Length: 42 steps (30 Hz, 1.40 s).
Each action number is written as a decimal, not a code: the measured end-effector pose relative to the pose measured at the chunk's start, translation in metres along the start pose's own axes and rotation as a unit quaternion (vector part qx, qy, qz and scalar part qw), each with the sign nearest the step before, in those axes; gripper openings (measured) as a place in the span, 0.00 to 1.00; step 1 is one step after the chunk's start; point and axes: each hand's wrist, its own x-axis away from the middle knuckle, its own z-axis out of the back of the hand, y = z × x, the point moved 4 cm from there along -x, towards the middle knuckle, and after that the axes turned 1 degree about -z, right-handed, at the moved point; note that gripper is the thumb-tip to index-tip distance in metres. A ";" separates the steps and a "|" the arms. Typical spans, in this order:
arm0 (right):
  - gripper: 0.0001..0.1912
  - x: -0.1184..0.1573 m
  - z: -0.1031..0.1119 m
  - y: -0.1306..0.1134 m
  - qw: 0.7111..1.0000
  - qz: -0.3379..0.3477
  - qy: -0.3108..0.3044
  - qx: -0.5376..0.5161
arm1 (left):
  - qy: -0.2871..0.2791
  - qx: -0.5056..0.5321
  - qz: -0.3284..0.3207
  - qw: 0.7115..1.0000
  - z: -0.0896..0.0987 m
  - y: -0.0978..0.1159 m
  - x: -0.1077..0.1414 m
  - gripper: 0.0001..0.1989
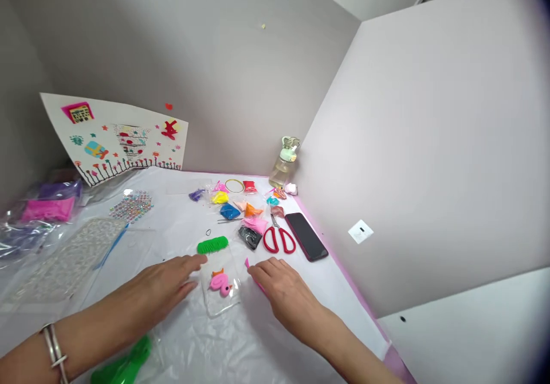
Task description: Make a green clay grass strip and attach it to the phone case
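A clear phone case (221,301) lies on the white table cover (258,344) between my hands. On it sit a pink clay flamingo shape (220,284) and, at its top, a ribbed green clay strip (212,245). My left hand (165,286) lies flat with its fingertips touching the case's left edge. Resting just right of the case, my right hand (281,286) has its fingers curled down over a thin pink tool (248,264), whose tip shows by the fingertips.
Behind the case lie several small bags of coloured clay (240,206), red scissors (279,239), a dark phone (306,236) and a bottle (284,163). A decorated white card (116,137) leans on the back wall. Gem sticker sheets (69,258) and plastic packets (47,206) lie left; green clay bag (124,364) near.
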 end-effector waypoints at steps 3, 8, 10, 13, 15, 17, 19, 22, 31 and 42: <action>0.25 -0.025 -0.011 -0.006 1.000 -0.012 0.020 -0.007 | 0.017 0.035 0.081 0.996 -0.005 -0.014 0.006 0.22; 0.23 -0.061 -0.029 -0.008 0.997 -0.059 0.042 -0.037 | 0.036 0.162 0.153 0.974 -0.005 -0.012 0.003 0.26; 0.23 -0.064 -0.034 -0.009 0.993 -0.074 0.054 -0.071 | 0.037 0.213 0.170 0.961 -0.008 -0.009 -0.001 0.31; 0.23 -0.063 -0.040 -0.010 0.980 -0.102 0.085 -0.147 | 0.048 0.264 0.184 0.946 -0.015 -0.006 -0.005 0.36; 0.24 -0.063 -0.043 -0.008 0.962 -0.131 0.110 -0.212 | 0.066 0.285 0.182 0.939 -0.017 -0.006 -0.007 0.34; 0.26 -0.066 -0.046 -0.003 0.935 -0.160 0.131 -0.288 | 0.092 0.307 0.172 0.931 -0.019 -0.005 -0.008 0.30; 0.28 -0.069 -0.046 0.001 0.899 -0.178 0.140 -0.375 | 0.127 0.329 0.160 0.922 -0.019 -0.005 -0.009 0.26; 0.24 -0.070 -0.040 0.002 0.839 -0.168 0.120 -0.504 | 0.175 0.350 0.151 0.908 -0.017 -0.004 -0.009 0.23; 0.12 -0.048 -0.020 -0.025 0.704 -0.105 0.047 -0.701 | 0.183 0.377 0.138 0.897 -0.005 0.012 0.011 0.19; 0.13 -0.046 -0.029 -0.055 0.708 -0.086 0.031 -0.700 | 0.149 0.495 0.165 0.840 -0.003 0.029 0.023 0.14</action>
